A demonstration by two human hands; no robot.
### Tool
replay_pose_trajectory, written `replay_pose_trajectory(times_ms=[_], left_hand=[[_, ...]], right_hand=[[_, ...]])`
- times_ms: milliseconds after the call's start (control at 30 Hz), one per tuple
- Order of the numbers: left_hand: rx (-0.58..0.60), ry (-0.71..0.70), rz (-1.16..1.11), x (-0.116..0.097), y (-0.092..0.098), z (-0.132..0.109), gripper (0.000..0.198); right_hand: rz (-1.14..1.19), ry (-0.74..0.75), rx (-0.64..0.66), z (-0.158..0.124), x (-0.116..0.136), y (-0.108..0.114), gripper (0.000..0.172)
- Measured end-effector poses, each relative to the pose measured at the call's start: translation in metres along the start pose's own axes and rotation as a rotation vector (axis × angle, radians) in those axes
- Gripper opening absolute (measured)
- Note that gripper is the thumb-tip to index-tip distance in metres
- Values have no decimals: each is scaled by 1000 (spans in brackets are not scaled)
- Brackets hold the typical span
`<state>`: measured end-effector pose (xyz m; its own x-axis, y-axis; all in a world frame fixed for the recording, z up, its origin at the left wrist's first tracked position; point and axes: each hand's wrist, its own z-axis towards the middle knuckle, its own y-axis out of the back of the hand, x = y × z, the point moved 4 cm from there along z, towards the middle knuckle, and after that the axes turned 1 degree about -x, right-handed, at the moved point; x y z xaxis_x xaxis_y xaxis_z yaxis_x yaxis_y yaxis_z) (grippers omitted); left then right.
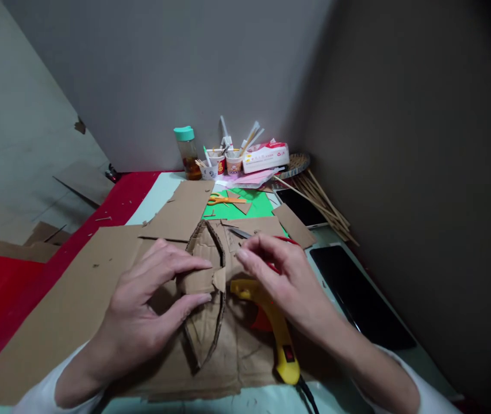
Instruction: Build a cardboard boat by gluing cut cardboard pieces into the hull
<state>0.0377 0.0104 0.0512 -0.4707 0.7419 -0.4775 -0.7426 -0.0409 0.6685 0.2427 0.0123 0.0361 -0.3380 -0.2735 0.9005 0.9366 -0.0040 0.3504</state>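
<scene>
A boat-shaped cardboard piece (204,244), with low walls and pointed ends, stands on the cardboard sheet in front of me. My left hand (142,302) has its thumb and fingers closed around a cardboard strip (199,280) lying across the middle of it. Just right of that strip, my right hand (286,276) has thumb and fingertips pinched together; what they hold, if anything, is too small to make out. Below this hand lies a yellow hot glue gun (280,333), its nozzle pointing left. Scissors with red handles (240,233) are partly hidden behind the same hand.
A large cardboard sheet (68,299) covers the table. Orange scissors (228,199) lie on green paper (263,202). At the back are a bottle (188,155), paper cups (233,165) and a tissue pack (267,158). Wooden sticks (325,201) and a black tablet (357,293) lie right.
</scene>
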Motion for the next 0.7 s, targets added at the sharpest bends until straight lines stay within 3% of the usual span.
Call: replay_pose_trajectory(times_ms=[200, 700], left_hand=[[-46, 11, 11, -2, 1, 1, 27], [7, -2, -40, -2, -4, -1, 34]], right_hand=[[-43, -4, 159, -14, 14, -19, 28], [-96, 8, 153, -17, 13, -24, 30]])
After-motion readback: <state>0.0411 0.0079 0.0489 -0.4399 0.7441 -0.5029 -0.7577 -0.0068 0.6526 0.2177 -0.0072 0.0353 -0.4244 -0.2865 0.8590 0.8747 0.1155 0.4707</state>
